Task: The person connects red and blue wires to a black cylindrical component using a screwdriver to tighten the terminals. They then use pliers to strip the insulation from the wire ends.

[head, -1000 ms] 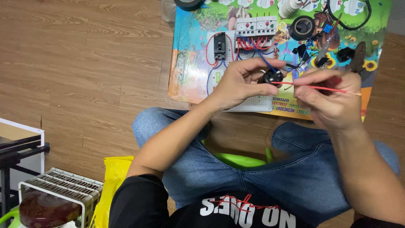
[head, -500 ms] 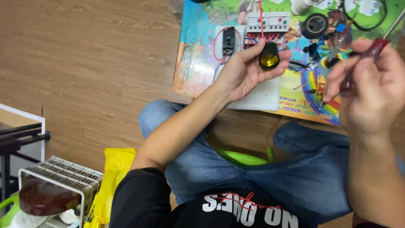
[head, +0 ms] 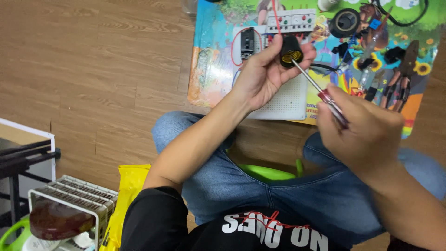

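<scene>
My left hand (head: 262,74) holds a black lamp socket (head: 291,50) with a brass-coloured inside, its mouth turned toward me. A red wire (head: 275,16) runs up from the socket. My right hand (head: 360,132) grips a screwdriver (head: 320,93) with a red and clear handle. Its metal shaft points up and left, and the tip sits inside the socket's opening. Both hands hover above a white perforated board (head: 290,100) that lies on a colourful mat (head: 213,65) on the wooden floor.
On the mat lie a row of white breakers (head: 297,21), a black switch block (head: 247,42), a roll of black tape (head: 344,22), pliers (head: 402,69) and small parts. A wire rack (head: 69,197) and a yellow bag (head: 130,183) stand at the lower left. My jeans-clad legs are crossed below.
My right hand has swung down and left, bringing the screwdriver tip into the socket. My left hand has tilted the socket's opening toward the screwdriver.
</scene>
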